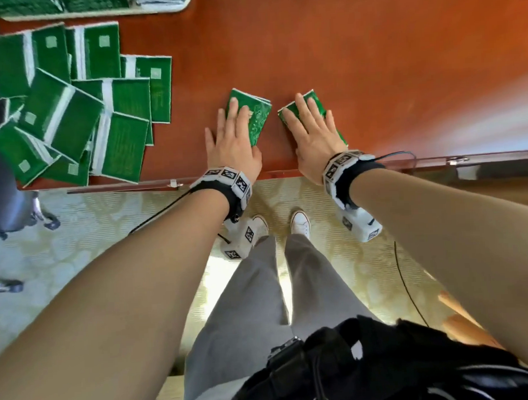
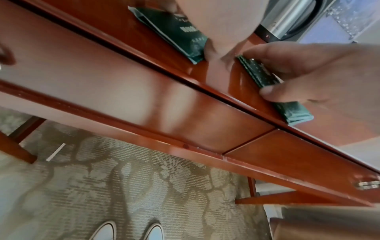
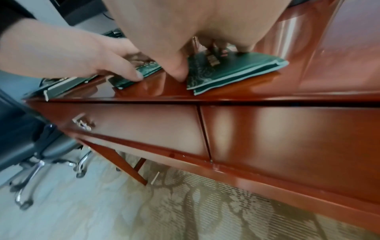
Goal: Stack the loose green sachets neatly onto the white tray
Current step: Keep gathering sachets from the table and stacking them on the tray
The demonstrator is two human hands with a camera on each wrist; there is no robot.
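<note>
Head view: left hand (image 1: 233, 143) and right hand (image 1: 311, 134) lie mid-frame on the worktop (image 1: 371, 59). Each is spread over its own sachet stack, the left stack (image 1: 260, 115) and right stack (image 1: 319, 103) just apart. Loose sachets (image 1: 71, 111) heap at left, with the tray (image 1: 97, 14) upper left.

Left wrist view: the right hand clamps the right stack between thumb and fingers.

Right wrist view: the left hand pinches the left stack likewise.

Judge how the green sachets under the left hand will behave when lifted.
Probably light and floppy: the sachets look thin and flat. They may fan apart, since the left hand holds several loose layers. The shiny desk likely lets them slide.
</note>
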